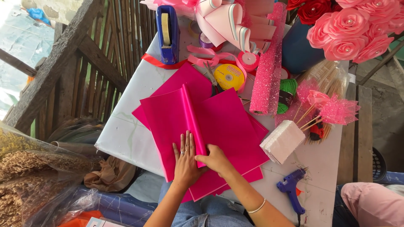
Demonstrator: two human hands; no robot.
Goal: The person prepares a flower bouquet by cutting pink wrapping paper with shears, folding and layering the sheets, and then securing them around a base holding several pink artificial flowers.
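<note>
Head view: my left hand (pixel 185 162) lies flat and my right hand (pixel 215 159) pinches the pink paper (pixel 227 122), its fold running toward the bench's (pixel 126 134) far edge.

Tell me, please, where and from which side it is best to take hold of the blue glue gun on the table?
Probably grip the blue glue gun by its handle, which slants toward the person, coming from the near table edge. The nozzle points away toward the white foam block, and the space around the handle looks free.

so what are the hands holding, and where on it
Pink paper. The left hand lies flat on the sheet; the right hand pinches the near end of its raised fold.
</note>
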